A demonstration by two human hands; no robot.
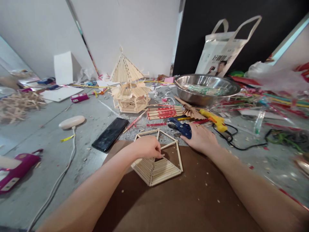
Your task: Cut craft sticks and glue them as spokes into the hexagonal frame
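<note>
A six-sided frame of thin wooden sticks [167, 169] rests on a brown board in front of me, its near sections filled with rows of sticks and its far ones open. My left hand [148, 146] reaches over the frame, thumb and fingers pinched on what looks like a short wooden stick [162, 156] at the top edge of a filled section. Just right of the frame, my right hand [202, 137] is closed round the handles of a blue hand cutter [181, 127], whose jaws point left. The palm hides part of the handles.
Behind stands a stick pavilion model [130, 96]. A black phone [110, 134] lies left; red-wrapped sticks [165, 112], a yellow glue gun [214, 119] with black cord and a steel bowl [206, 93] are beyond my right hand. A white cable [70, 161] runs along the left.
</note>
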